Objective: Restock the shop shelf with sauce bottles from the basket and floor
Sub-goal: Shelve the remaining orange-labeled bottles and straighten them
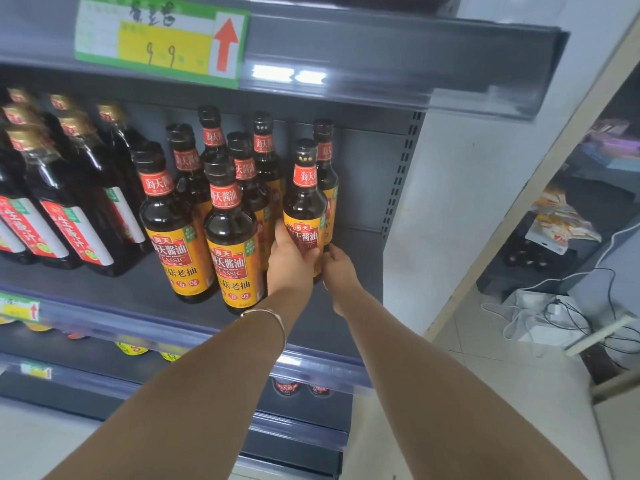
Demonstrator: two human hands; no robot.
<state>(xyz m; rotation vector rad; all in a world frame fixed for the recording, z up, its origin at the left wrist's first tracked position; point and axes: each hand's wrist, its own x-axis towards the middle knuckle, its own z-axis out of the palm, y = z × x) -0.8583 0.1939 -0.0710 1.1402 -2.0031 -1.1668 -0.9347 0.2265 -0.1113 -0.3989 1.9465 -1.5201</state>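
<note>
While both arms reach into the shelf [138, 282], the left hand [292, 263] grips the bottle [304, 202] low on its yellow label, fingers wrapped round its left side. Right hand [341, 275] sits at the bottle's lower right edge, fingertips touching the glass; cannot tell whether it grips or only rests there.

Bottle: upright, black cap, red neck band, dark sauce. Base hidden behind the hands, so cannot tell if it stands on the shelf board.

Bracelet [273, 315] on the left wrist, below the bottle.

Just left of the bottle: 2 neighbours [173, 233] with the same label, upright at the front, side by side.

Behind the bottle and up-left of it: more of the same kind in rows. 1 back bottle [325, 157] stands right behind it, partly covered by it.

Far left of the bottle: tall bottles [69, 209] with gold caps and red-and-white labels.

Above the bottle: price tag [159, 36] on the upper shelf edge, green border, yellow field, red arrow pointing up.

Well right of the bottle, on the floor: white box [547, 320] with cables over it.
</note>
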